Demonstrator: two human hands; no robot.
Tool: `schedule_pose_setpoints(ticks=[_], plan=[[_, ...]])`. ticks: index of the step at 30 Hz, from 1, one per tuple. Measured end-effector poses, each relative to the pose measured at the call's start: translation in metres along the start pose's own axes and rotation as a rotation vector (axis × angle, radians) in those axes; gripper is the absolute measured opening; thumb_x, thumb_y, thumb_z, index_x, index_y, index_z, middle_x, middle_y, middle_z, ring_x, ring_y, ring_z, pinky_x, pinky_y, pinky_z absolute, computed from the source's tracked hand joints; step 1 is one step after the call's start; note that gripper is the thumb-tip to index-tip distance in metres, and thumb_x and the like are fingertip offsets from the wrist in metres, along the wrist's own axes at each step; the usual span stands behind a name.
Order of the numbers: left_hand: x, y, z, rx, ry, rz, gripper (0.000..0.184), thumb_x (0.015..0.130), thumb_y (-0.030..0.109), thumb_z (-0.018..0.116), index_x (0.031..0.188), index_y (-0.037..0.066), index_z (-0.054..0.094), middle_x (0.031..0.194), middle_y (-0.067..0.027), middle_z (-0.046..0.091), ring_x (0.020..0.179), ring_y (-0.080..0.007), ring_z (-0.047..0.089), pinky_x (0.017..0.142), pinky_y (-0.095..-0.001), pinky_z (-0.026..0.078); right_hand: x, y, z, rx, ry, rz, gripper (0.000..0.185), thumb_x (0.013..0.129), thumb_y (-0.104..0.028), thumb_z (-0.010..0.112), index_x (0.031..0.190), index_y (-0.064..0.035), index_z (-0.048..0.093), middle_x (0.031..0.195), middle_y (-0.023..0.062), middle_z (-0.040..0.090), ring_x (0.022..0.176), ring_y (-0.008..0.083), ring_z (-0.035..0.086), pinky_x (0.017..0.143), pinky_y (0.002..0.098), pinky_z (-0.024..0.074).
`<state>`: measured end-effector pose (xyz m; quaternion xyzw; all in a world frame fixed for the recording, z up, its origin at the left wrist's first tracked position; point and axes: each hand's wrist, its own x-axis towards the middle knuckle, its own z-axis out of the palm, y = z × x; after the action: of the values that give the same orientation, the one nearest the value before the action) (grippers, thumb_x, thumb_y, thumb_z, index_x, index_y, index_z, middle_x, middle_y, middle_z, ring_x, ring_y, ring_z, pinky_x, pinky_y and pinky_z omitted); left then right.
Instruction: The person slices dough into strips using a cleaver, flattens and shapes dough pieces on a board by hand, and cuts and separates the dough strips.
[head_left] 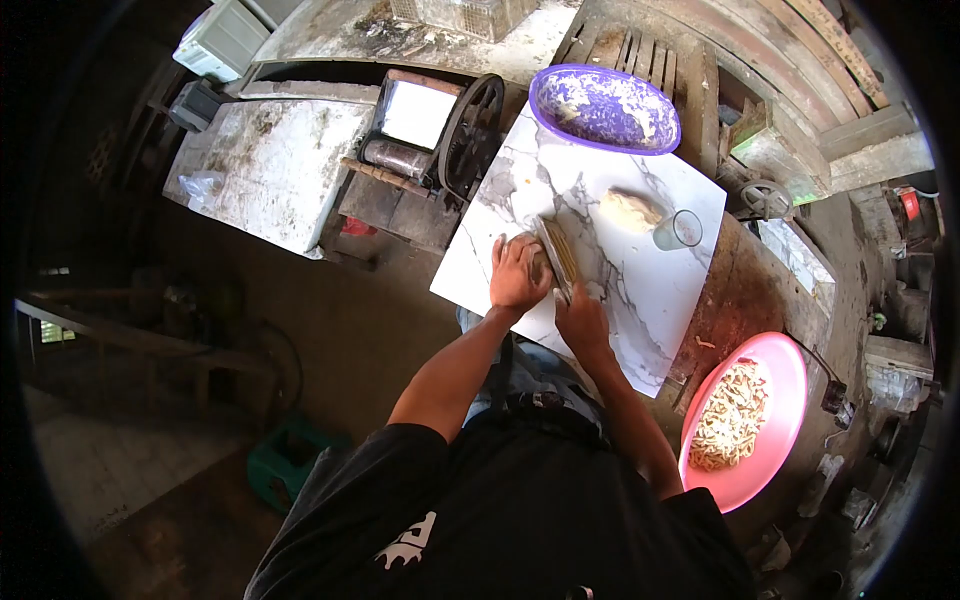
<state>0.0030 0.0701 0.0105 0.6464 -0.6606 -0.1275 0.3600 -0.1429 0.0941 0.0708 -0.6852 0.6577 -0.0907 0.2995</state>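
Note:
A broad-bladed knife (559, 248) stands on edge over the marble-patterned board (640, 300), and my right hand (584, 316) is closed around its handle. Close along the blade's left side, my left hand (520, 276) curls its fingers down at the board; what lies under them is hidden. To the right of the blade rests a pale lump of dough (630, 211). Beside the dough is a clear drinking glass (678, 231). A purple basin (606, 110) smeared with white flour or dough stands at the board's far edge.
At the lower right, a pink basin (792, 400) holds many pale, floured strips. A roller machine with a large black wheel (472, 138) stands left of the board, beside a floury white table (270, 165). A green plastic stool (285, 462) is on the floor behind left.

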Motion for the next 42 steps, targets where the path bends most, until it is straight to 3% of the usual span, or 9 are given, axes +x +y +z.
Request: schedule_pose_setpoints(ticks=[4,6,16,19,22,27,36,42], plan=[[0.000,0.001,0.001,0.013,0.002,-0.007,0.031,0.077,0.017,0.064,0.107,0.009,0.058,0.118,-0.0108,0.057,0.120,-0.0279,0.051,0.115,-0.0507,0.023,0.005,-0.012,-0.009,0.012,0.012,-0.029,0.032,0.089,-0.024,0.057,0.109,0.0011,0.051,0.083,0.0307,0.064,0.082,0.0500,0.062,0.075,0.0581,0.0471],[0.000,-0.002,0.003,0.009,-0.006,-0.003,0.030,0.078,0.016,0.064,0.106,0.008,0.058,0.117,-0.0110,0.058,0.120,-0.0281,0.051,0.115,-0.0509,0.023,0.007,-0.017,-0.017,-0.057,-0.127,0.047,0.031,0.090,-0.024,0.053,0.109,0.0004,0.050,0.090,0.0303,0.064,0.086,0.0480,0.063,0.077,0.0565,0.0483],[-0.002,-0.005,0.007,-0.004,0.041,0.033,0.022,0.083,0.011,0.058,0.105,0.008,0.057,0.114,-0.0113,0.058,0.115,-0.0305,0.052,0.113,-0.0518,0.026,-0.057,0.010,-0.023,-0.063,-0.144,0.108,0.036,0.090,-0.026,0.053,0.118,-0.0047,0.043,0.083,0.0297,0.065,0.081,0.0493,0.063,0.073,0.0583,0.0489],[-0.001,-0.002,0.003,-0.003,0.071,0.054,0.022,0.084,0.010,0.058,0.105,0.008,0.057,0.112,-0.0114,0.059,0.114,-0.0305,0.053,0.112,-0.0521,0.027,-0.084,0.021,-0.027,-0.069,-0.156,0.144,0.036,0.090,-0.028,0.054,0.117,-0.0062,0.044,0.081,0.0294,0.065,0.079,0.0496,0.063,0.071,0.0586,0.0487],[-0.002,-0.003,0.003,0.019,0.076,0.054,0.022,0.083,0.011,0.059,0.105,0.009,0.057,0.112,-0.0111,0.059,0.113,-0.0300,0.053,0.112,-0.0520,0.027,-0.109,0.030,-0.030,-0.076,-0.135,0.177,0.033,0.091,-0.028,0.058,0.108,-0.0013,0.049,0.077,0.0314,0.063,0.077,0.0501,0.063,0.068,0.0581,0.0490],[-0.004,-0.005,0.005,0.082,0.056,0.028,0.021,0.083,0.012,0.059,0.104,0.010,0.057,0.111,-0.0086,0.059,0.113,-0.0277,0.053,0.112,-0.0514,0.026,-0.128,0.049,-0.024,-0.014,-0.083,0.134,0.033,0.091,-0.028,0.059,0.109,-0.0017,0.049,0.073,0.0311,0.063,0.073,0.0506,0.062,0.065,0.0588,0.0485],[-0.004,-0.018,0.001,-0.110,0.078,0.058,0.015,0.083,0.012,0.062,0.098,0.010,0.062,0.112,-0.0065,0.064,0.119,-0.0258,0.055,0.110,-0.0516,0.030,-0.109,0.036,-0.012,0.075,-0.041,0.109,0.031,0.094,-0.030,0.055,0.109,-0.0036,0.048,0.076,0.0268,0.064,0.074,0.0490,0.062,0.064,0.0586,0.0460],[-0.005,-0.014,-0.009,-0.121,-0.014,0.078,0.025,0.080,0.016,0.066,0.104,0.006,0.063,0.117,-0.0100,0.063,0.122,-0.0279,0.053,0.111,-0.0511,0.029,-0.077,0.038,0.014,0.184,0.073,-0.057,0.030,0.093,-0.028,0.056,0.112,-0.0058,0.048,0.078,0.0275,0.064,0.076,0.0489,0.061,0.068,0.0604,0.0448]])
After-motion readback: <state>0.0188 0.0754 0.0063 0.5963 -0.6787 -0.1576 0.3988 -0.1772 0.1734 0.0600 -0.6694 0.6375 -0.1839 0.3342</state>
